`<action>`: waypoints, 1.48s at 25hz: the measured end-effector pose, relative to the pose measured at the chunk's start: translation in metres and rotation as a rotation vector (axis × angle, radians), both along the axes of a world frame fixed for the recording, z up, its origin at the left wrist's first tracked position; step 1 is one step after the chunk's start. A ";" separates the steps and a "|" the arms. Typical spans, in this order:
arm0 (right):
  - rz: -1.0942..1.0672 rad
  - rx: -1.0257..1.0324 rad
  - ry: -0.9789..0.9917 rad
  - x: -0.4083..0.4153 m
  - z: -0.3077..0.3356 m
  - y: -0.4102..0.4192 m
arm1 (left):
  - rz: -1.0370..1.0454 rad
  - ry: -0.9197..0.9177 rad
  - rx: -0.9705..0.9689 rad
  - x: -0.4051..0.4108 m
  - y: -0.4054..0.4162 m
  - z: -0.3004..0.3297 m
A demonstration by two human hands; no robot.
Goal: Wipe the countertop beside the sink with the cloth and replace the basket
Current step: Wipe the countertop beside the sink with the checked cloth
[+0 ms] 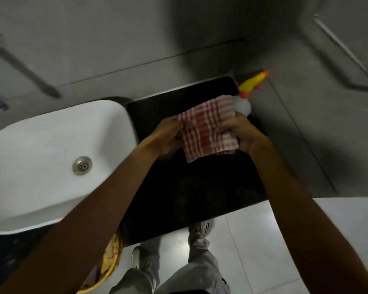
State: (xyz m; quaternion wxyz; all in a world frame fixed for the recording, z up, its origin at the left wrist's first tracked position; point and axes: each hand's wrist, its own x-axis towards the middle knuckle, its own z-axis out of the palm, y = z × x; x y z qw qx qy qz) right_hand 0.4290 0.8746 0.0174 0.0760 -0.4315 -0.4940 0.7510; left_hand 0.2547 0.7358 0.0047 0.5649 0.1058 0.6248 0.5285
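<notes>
Both hands, left [168,136] and right [242,132], fingers pinching the cloth [208,128], soft, light, best gripped at edges, above the bench [179,187].

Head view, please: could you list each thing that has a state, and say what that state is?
Checked cloth: folded, held above the counter by both hands.
Left hand: grip closed on the cloth's left edge.
Right hand: grip closed on its right edge.
Black countertop: bare, no basket on it.
Sink: empty, drain open.
Yellow basket: low at the counter's front edge, mostly hidden.
Spray bottle: at the counter's far corner.
</notes>
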 end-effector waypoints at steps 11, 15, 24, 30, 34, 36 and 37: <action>0.545 -0.283 0.310 -0.281 0.095 -0.400 | 0.594 0.138 0.135 -0.218 -0.448 0.089; 0.426 -0.315 -0.019 -0.325 0.061 -0.555 | 0.596 0.085 -0.164 -0.267 -0.599 0.030; 0.575 0.923 -0.474 -0.277 -0.024 -0.709 | 0.080 1.063 -0.636 -0.275 -0.698 -0.093; 0.474 0.905 -0.753 -0.286 -0.110 -0.742 | -0.190 1.274 -0.656 -0.277 -0.697 -0.145; 0.370 0.992 -0.851 -0.304 -0.144 -0.738 | -0.155 1.354 -0.609 -0.279 -0.699 -0.163; 0.301 1.001 -0.888 -0.316 -0.152 -0.742 | -0.139 1.373 -0.595 -0.280 -0.701 -0.167; 0.270 0.999 -0.891 -0.323 -0.155 -0.744 | -0.136 1.387 -0.584 -0.281 -0.704 -0.169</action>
